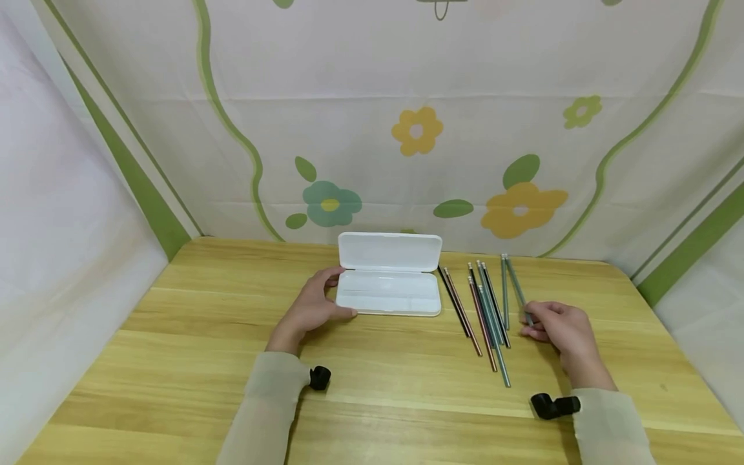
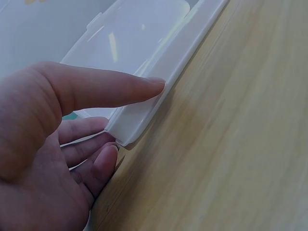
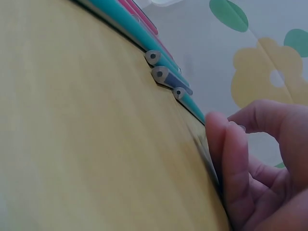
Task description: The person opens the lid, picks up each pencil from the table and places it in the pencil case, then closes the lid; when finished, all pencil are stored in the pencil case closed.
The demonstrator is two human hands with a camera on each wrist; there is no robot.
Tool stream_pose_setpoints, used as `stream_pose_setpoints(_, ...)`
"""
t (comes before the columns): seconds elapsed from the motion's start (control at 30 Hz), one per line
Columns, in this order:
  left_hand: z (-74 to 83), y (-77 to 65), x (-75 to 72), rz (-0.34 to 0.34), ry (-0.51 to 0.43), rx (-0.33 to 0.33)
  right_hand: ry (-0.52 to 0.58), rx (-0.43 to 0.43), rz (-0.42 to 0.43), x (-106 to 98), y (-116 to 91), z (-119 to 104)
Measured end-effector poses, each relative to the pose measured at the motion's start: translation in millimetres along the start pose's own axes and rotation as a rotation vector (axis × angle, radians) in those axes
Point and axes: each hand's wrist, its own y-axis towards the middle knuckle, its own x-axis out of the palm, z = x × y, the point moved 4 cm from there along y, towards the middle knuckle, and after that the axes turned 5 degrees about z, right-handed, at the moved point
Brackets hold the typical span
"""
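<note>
A white pencil case (image 1: 388, 284) lies with its lid (image 1: 389, 252) raised, and nothing shows inside it. My left hand (image 1: 314, 303) holds the case by its left end, the thumb (image 2: 120, 89) against the front wall and the other fingers around the end and back. At the right, my right hand (image 1: 564, 326) pinches a teal pencil (image 1: 516, 281) near its lower end; the fingertips hide most of that end in the right wrist view. Another teal pencil (image 1: 505, 297) lies just left of it.
Several pencils lie loosely between the case and my right hand, among them a black pencil (image 1: 453, 301) and a reddish pencil (image 1: 482, 325). The wooden table (image 1: 395, 400) meets a flower-printed cloth (image 1: 360, 142) behind the case. Cloth also hangs at both sides.
</note>
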Motion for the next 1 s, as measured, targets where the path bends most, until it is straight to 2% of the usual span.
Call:
stream_pose_setpoints(0.37, -0.9, -1.0, 0.4, -0.002, -0.006, 0.003, -0.012, -0.032, -0.008, 1, -3, -1)
stream_pose_setpoints(0.53, -0.3, 0.2, -0.2, 0.002, -0.005, 0.004, 0.029, -0.03, -0.038, -1, -2, -1)
stream_pose_setpoints(0.67, -1.6, 0.3, -0.9, 0.001, 0.002, 0.0, 0.096, -0.018, -0.08, -3, -1, 0)
stream_pose_setpoints(0.8, -3.5, 0.2, -1.6, 0.001, 0.009, -0.005, 0.214, -0.011, -0.122, -9, -4, -1)
stream_pose_setpoints(0.9, -3.6, 1.1, -1.6, 0.004, 0.012, 0.0, 0.311, -0.025, -0.146, -14, -6, -6)
stream_pose_setpoints(1.0, -2.8, 2.0, -0.9, 0.002, 0.013, 0.005, 0.36, -0.055, -0.173, -19, -9, -13)
